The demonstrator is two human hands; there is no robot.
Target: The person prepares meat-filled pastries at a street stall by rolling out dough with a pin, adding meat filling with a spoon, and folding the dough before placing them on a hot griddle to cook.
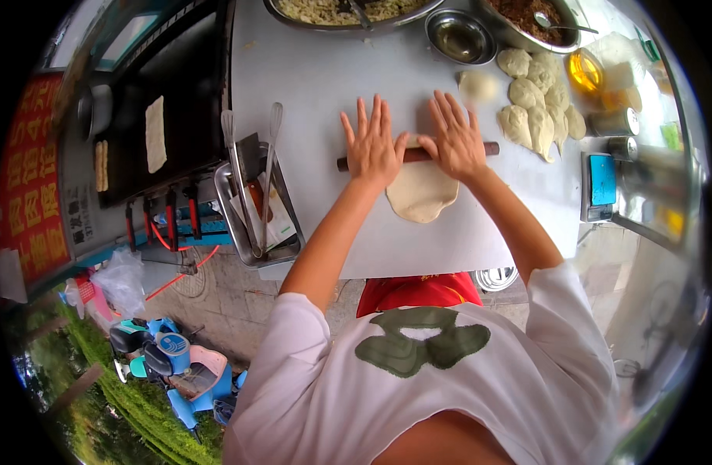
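A thin dark wooden rolling pin (416,154) lies crosswise over a flattened sheet of dough (423,195) on the metal worktop (309,128). My left hand (374,145) presses flat on the pin's left part, fingers stretched forward and spread. On its right part rests my right hand (457,139), also palm down with fingers apart. Neither hand's fingers wrap around the pin. Most of the dough sheet shows on the near side of the pin; a little shows beyond it. A small round dough piece (478,87) sits past my right fingertips, beside several oiled dough balls (527,93).
Along the back stand a bowl of chopped filling (333,11), a small metal bowl (460,38) and a bowl of brown filling (524,17). A tray (292,241) with tongs and a whisk is at left, beside a black griddle (187,99) bearing dough strips (156,135). A scale (600,186) stands right.
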